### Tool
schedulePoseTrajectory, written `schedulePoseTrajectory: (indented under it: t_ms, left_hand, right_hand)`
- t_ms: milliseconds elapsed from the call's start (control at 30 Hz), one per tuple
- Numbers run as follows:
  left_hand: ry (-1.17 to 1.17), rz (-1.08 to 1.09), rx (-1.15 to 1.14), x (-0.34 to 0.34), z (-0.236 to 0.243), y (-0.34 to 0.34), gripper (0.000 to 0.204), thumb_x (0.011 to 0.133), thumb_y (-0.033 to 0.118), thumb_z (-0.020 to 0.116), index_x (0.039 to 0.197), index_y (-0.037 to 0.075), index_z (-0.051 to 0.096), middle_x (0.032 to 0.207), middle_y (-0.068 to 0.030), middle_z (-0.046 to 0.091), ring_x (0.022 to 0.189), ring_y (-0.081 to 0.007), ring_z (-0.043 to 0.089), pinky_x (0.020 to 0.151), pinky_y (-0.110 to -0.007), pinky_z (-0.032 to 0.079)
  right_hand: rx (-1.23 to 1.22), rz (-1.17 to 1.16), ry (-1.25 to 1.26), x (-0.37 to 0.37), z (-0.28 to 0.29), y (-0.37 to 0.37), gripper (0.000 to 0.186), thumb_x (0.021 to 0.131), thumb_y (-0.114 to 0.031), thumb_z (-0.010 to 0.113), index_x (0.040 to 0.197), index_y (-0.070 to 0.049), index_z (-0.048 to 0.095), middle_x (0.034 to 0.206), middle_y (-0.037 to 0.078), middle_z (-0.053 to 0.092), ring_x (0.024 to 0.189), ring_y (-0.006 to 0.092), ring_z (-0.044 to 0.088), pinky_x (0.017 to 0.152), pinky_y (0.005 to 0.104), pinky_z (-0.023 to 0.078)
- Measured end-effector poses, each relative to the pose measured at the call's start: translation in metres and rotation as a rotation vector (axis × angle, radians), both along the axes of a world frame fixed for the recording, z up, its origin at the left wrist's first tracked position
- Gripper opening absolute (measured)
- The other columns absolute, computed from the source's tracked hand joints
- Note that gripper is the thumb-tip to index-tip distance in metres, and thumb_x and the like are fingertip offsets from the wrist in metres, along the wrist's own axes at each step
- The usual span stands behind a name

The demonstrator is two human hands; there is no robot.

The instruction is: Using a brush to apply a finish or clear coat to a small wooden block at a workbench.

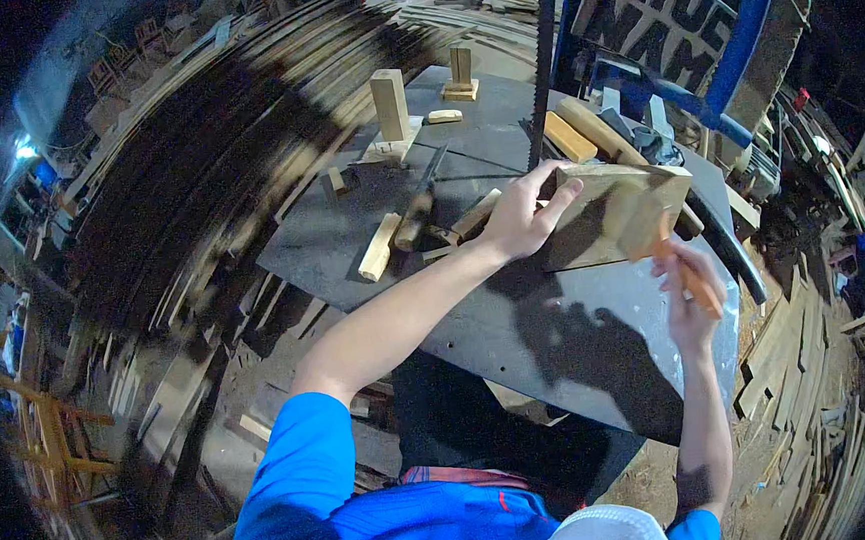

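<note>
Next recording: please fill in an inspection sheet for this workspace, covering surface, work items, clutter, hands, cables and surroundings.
Surface: grey tabletop, scuffed in places.
Work items: wooden block; orange-handled tool at its face, head blurred, contact unclear.
Clutter: wood-handled tool, pale wood piece, upright post and yellowish block, all on the tabletop.
Hands: left hand grips the block's left edge, thumb on the face; right hand has its fingers around the orange handle.
Cables: nothing seen.
Surroundings: upright toothed blade appears near the left hand, gap unclear; stacked boards to the left; scrap wood to the right.
</note>
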State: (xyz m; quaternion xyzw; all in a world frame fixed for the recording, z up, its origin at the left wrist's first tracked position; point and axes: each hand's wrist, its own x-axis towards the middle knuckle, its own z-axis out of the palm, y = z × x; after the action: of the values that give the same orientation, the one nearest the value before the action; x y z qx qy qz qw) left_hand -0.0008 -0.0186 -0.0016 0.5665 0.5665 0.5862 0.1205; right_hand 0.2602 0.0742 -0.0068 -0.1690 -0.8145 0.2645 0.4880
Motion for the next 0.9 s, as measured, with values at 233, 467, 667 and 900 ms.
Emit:
schedulePoseTrajectory:
  t_ms: [233, 467, 667, 900]
  left_hand:
    - [0.023, -0.019, 0.017, -0.002, -0.004, 0.001, 0.056, 0.098, 0.045, 0.058, 0.126, -0.004, 0.057, 0.103, -0.0249, 0.071, 0.094, -0.0328, 0.073, 0.080, -0.039, 0.059]
    - [-0.002, -0.061, 0.069, -0.001, -0.005, 0.000, 0.048, 0.099, 0.041, 0.059, 0.128, 0.002, 0.057, 0.102, -0.0212, 0.073, 0.094, -0.0337, 0.073, 0.078, -0.041, 0.061]
    - [-0.062, -0.073, 0.172, 0.009, -0.008, 0.007, 0.040, 0.102, 0.029, 0.058, 0.139, 0.013, 0.054, 0.100, -0.0092, 0.070, 0.091, -0.0134, 0.066, 0.084, -0.031, 0.052]
    - [-0.037, -0.223, 0.146, -0.002, 0.002, 0.000, 0.038, 0.109, 0.033, 0.043, 0.135, 0.010, 0.058, 0.118, -0.0059, 0.069, 0.103, -0.0108, 0.061, 0.094, -0.030, 0.048]
  right_hand:
    - [-0.213, -0.277, 0.286, 0.012, 0.012, 0.019, 0.024, 0.104, -0.019, 0.055, 0.118, -0.001, 0.063, 0.094, 0.010, 0.071, 0.077, 0.0096, 0.066, 0.058, 0.0218, 0.049]
    - [-0.237, 0.170, 0.037, -0.011, -0.001, -0.021, 0.019, 0.100, -0.010, 0.059, 0.116, 0.000, 0.062, 0.094, 0.011, 0.072, 0.076, 0.0111, 0.067, 0.061, 0.0232, 0.052]
    - [-0.237, 0.106, 0.124, -0.003, -0.001, -0.013, 0.020, 0.101, -0.007, 0.057, 0.119, 0.003, 0.061, 0.094, 0.013, 0.071, 0.078, 0.0136, 0.068, 0.059, 0.0244, 0.053]
    - [-0.200, 0.176, -0.025, -0.011, -0.002, -0.018, 0.020, 0.099, -0.007, 0.059, 0.116, 0.004, 0.061, 0.095, 0.012, 0.072, 0.077, 0.0120, 0.068, 0.061, 0.0237, 0.052]
